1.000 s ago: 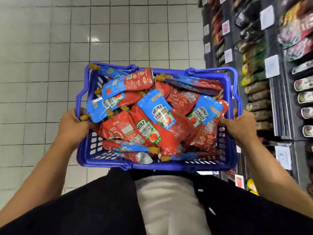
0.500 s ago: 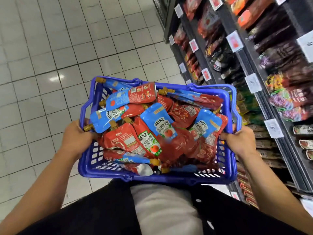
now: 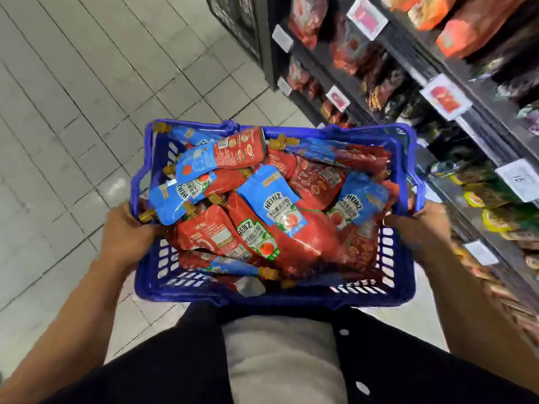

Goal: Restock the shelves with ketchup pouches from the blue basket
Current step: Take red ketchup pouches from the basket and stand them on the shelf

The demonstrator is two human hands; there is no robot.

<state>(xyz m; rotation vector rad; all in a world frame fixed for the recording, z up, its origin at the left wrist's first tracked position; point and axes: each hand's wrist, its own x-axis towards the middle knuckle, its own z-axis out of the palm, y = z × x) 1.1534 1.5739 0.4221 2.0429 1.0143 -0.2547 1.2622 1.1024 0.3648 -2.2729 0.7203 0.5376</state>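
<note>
Ketchup pouches (image 3: 281, 217) fill the blue basket (image 3: 271, 295) almost to its rim in our one view, from the head camera. We count red pouches and blue-topped ones, most with tan screw caps, lying across each other at all angles. A blue-topped Heinz pouch (image 3: 272, 209) lies face up near the middle of the basket, and a red Heinz pouch (image 3: 256, 239) with a green label lies just beside it toward the near left. Along the far rim a long red-and-blue pouch (image 3: 224, 154) rests slantwise on the heap. One tan cap (image 3: 147, 214) pokes out at the basket's left edge, touching our left hand.

We hold the basket in front of the body. Our left hand (image 3: 125, 234) grips the left rim, fingers curled over the edge and into the basket. Our right hand (image 3: 417, 231) grips the right rim in the same way, fingers wrapped round it (this side is blurred, so we cannot make out each finger).

Beyond the right edge of the basket stand dark store shelves (image 3: 437, 83) with packaged goods and white price tags (image 3: 444, 96) on their front edges; the goods are too blurred to name. Grey floor tiles (image 3: 87, 97) lie under and left of the basket.
</note>
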